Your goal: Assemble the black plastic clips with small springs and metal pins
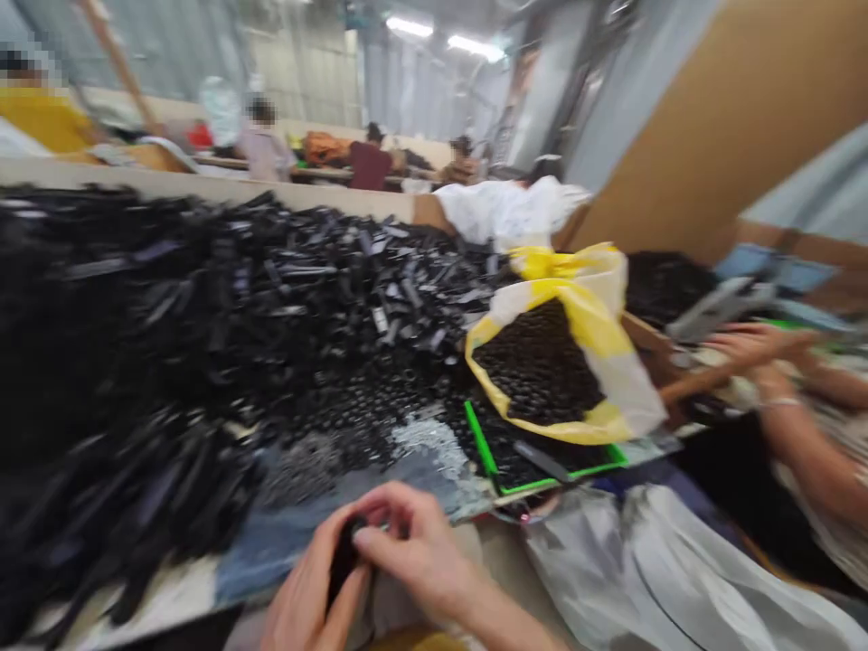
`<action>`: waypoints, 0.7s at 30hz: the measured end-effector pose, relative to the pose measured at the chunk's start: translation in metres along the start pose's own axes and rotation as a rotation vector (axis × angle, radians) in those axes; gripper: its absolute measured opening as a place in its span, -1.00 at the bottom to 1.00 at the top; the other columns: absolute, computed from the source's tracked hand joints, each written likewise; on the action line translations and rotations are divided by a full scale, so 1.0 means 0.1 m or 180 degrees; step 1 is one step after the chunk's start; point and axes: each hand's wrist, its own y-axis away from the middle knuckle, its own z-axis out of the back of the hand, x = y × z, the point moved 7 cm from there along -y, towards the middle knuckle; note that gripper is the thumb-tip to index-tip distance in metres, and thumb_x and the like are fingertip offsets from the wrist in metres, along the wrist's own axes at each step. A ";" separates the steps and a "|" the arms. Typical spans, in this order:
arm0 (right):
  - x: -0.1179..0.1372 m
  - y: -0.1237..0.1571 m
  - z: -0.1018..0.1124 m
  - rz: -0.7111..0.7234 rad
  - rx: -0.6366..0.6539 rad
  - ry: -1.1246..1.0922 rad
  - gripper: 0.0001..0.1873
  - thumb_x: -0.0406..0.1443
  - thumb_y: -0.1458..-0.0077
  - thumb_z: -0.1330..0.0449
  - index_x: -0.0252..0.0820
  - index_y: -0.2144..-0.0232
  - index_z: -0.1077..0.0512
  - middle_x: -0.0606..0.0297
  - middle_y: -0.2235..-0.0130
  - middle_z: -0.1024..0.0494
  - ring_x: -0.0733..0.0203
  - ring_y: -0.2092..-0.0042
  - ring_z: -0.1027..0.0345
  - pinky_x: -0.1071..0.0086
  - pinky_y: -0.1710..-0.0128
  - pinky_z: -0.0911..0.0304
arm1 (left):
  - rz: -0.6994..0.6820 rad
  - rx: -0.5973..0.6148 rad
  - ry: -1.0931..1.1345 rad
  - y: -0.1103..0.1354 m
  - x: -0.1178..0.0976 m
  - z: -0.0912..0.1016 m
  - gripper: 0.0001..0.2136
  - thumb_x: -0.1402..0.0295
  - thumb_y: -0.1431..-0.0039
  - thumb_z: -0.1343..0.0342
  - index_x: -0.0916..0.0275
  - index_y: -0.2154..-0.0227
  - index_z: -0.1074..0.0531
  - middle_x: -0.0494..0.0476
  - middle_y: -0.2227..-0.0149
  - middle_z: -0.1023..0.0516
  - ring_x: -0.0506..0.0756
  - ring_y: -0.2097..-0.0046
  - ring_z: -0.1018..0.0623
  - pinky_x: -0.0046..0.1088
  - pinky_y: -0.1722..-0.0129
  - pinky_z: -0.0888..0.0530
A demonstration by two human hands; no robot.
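Observation:
My left hand [305,592] is closed around a dark piece [344,559], mostly hidden by the fingers; its exact kind does not show. Against the upper end of this piece, my right hand [427,547] is bent in a pinch, thumb and fingertips close together. Whether a small part sits between those fingertips is blurred. Both hands are just in front of the table edge, over my lap. Beyond them on a blue cloth [271,542] lie small grey parts [305,466] and a patch of pale, shiny bits [430,443].
Long black strips [169,479] heap over the table's left and back. A yellow-and-white bag [637,389] of small dark pieces stands on a green-rimmed tray [481,443]. A co-worker's arms [793,398] are at the right, near white bags [678,561]. Several people sit farther back.

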 end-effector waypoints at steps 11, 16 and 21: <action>-0.05 -0.11 -0.09 0.0174 0.0646 0.0280 -0.63 -0.04 -0.19 -0.24 -0.15 0.17 -0.68 0.22 0.34 -0.65 0.16 0.32 -0.44 0.32 0.28 -0.31 | 0.1493 0.0975 0.2002 0.14 0.04 -0.07 -0.63 0.14 -0.11 -0.24 0.20 0.12 -0.32 -0.16 0.55 -0.41 -0.07 0.60 -0.36 -0.55 0.53 -0.27; -0.06 -0.11 -0.11 0.0203 0.0742 0.0433 -0.67 -0.08 -0.22 -0.21 -0.11 0.16 -0.67 0.26 0.35 -0.62 0.17 0.32 -0.40 0.35 0.31 -0.29 | 0.1557 0.1131 0.2211 0.17 0.04 -0.03 -0.66 0.17 -0.16 -0.23 0.23 0.09 -0.36 -0.10 0.52 -0.47 -0.09 0.58 -0.38 -0.55 0.50 -0.25; -0.03 -0.11 -0.12 0.0211 0.0739 0.0551 -0.73 -0.13 -0.10 -0.31 -0.09 0.19 -0.66 0.37 0.43 -0.49 0.29 0.46 -0.19 0.42 0.46 -0.14 | 0.1752 0.1100 0.2176 0.17 0.14 -0.09 -0.62 0.08 -0.10 -0.27 0.23 0.16 -0.37 -0.13 0.55 -0.42 -0.10 0.58 -0.29 -0.55 0.52 -0.17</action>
